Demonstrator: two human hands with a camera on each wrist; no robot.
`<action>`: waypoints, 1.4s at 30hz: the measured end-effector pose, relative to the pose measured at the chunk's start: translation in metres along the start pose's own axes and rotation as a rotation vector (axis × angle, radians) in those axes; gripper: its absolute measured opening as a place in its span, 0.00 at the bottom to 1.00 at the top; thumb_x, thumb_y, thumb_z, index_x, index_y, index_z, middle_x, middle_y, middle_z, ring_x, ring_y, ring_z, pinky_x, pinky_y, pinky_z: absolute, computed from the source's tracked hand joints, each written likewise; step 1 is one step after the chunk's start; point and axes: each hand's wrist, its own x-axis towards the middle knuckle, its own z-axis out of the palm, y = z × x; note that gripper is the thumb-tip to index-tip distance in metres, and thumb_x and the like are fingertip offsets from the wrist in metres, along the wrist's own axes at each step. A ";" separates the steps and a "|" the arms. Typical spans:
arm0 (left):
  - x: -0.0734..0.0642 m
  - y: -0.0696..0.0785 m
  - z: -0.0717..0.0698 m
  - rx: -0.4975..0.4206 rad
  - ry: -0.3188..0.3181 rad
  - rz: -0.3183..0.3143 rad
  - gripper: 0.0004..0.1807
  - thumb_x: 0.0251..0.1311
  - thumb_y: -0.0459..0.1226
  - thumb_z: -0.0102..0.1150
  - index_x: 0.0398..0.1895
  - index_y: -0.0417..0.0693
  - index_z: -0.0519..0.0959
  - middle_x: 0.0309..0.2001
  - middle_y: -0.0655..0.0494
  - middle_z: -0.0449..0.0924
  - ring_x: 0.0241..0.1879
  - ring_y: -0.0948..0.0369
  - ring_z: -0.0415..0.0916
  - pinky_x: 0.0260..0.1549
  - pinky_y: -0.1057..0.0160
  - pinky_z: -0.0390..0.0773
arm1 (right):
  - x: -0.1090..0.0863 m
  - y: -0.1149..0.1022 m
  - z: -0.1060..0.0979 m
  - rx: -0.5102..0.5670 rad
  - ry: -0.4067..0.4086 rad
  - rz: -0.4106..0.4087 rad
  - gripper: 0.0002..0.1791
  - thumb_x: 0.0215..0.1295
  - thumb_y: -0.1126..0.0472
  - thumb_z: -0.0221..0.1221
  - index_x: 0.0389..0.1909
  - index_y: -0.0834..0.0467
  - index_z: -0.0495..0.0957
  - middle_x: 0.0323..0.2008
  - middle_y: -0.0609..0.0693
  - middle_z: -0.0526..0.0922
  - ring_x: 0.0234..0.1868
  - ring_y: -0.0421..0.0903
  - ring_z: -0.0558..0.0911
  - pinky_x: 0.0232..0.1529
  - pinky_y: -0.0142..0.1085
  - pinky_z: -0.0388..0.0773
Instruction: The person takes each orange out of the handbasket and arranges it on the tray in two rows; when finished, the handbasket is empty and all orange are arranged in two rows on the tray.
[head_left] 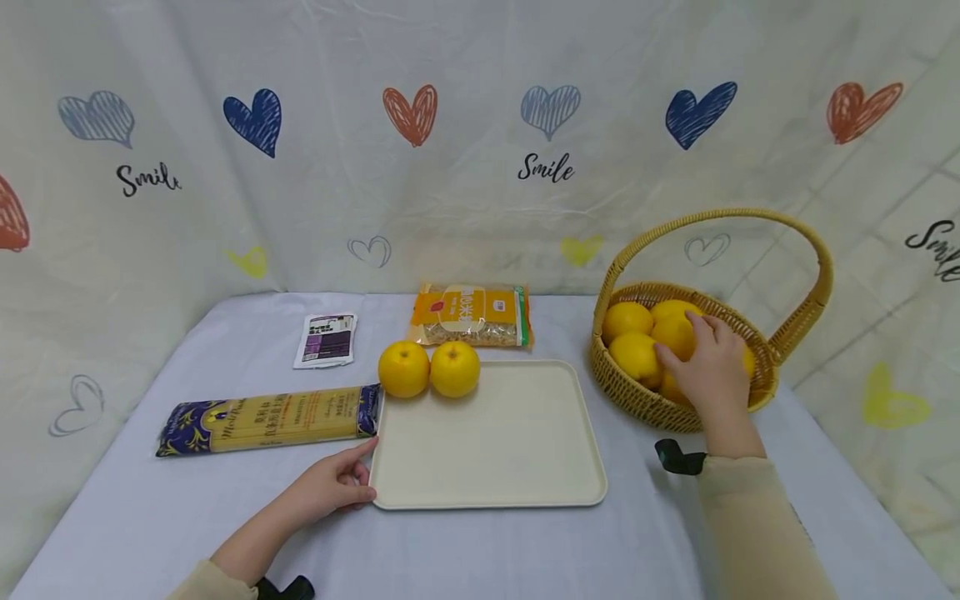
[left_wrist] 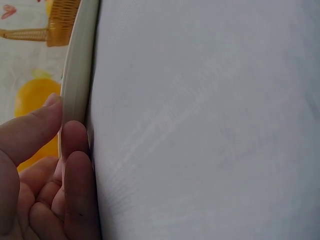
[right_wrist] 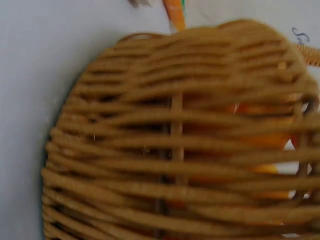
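Observation:
A cream rectangular tray (head_left: 487, 450) lies on the table with two yellow oranges, the left orange (head_left: 403, 368) and the right orange (head_left: 455, 368), side by side at its far-left corner. My left hand (head_left: 333, 483) holds the tray's left edge. In the left wrist view, the thumb (left_wrist: 50, 107) lies at the rim and other fingers curl beside it. To the right stands a wicker basket (head_left: 645, 408) with several yellow oranges. My right hand (head_left: 718, 367) reaches into it, thumb and fingers spread over an orange (head_left: 673, 335). The right wrist view shows only blurred basket weave (right_wrist: 175, 140).
A long pasta packet (head_left: 270, 421) lies left of the tray, close to its edge. Behind it is a small white-and-purple sachet (head_left: 326, 340). An orange bag of grain (head_left: 472, 315) lies behind the oranges. The basket's tall handle (head_left: 720, 215) arches over its opening.

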 end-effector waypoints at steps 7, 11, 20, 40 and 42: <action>-0.001 0.000 0.001 -0.008 -0.009 0.003 0.46 0.42 0.40 0.69 0.68 0.49 0.58 0.31 0.53 0.71 0.22 0.62 0.67 0.25 0.68 0.73 | 0.011 0.015 0.002 0.017 -0.063 0.033 0.45 0.59 0.33 0.45 0.70 0.55 0.45 0.65 0.69 0.48 0.61 0.73 0.52 0.54 0.66 0.54; 0.000 -0.001 0.001 -0.009 -0.017 0.011 0.46 0.42 0.40 0.69 0.68 0.49 0.57 0.31 0.53 0.71 0.21 0.62 0.67 0.24 0.68 0.73 | 0.013 0.018 0.003 -0.002 -0.098 0.044 0.47 0.60 0.33 0.43 0.71 0.56 0.42 0.65 0.71 0.48 0.59 0.73 0.55 0.52 0.66 0.57; 0.000 0.002 0.000 0.013 -0.024 0.023 0.47 0.43 0.41 0.69 0.68 0.48 0.57 0.32 0.54 0.71 0.20 0.62 0.67 0.23 0.69 0.72 | 0.011 0.018 0.004 0.057 -0.034 0.071 0.45 0.59 0.37 0.50 0.70 0.56 0.45 0.63 0.71 0.50 0.59 0.72 0.56 0.52 0.65 0.57; 0.001 -0.001 -0.001 0.001 -0.011 0.023 0.46 0.43 0.41 0.69 0.68 0.49 0.57 0.32 0.53 0.71 0.21 0.62 0.67 0.23 0.68 0.72 | -0.029 -0.038 -0.006 0.541 0.145 -0.136 0.40 0.48 0.63 0.65 0.60 0.62 0.53 0.59 0.59 0.58 0.54 0.51 0.61 0.51 0.42 0.61; 0.001 -0.002 -0.001 0.000 -0.014 0.028 0.47 0.42 0.42 0.69 0.68 0.49 0.57 0.32 0.53 0.71 0.21 0.62 0.67 0.24 0.68 0.72 | -0.033 -0.046 -0.001 0.605 0.135 -0.193 0.40 0.46 0.67 0.65 0.59 0.64 0.53 0.57 0.56 0.61 0.50 0.44 0.64 0.49 0.31 0.63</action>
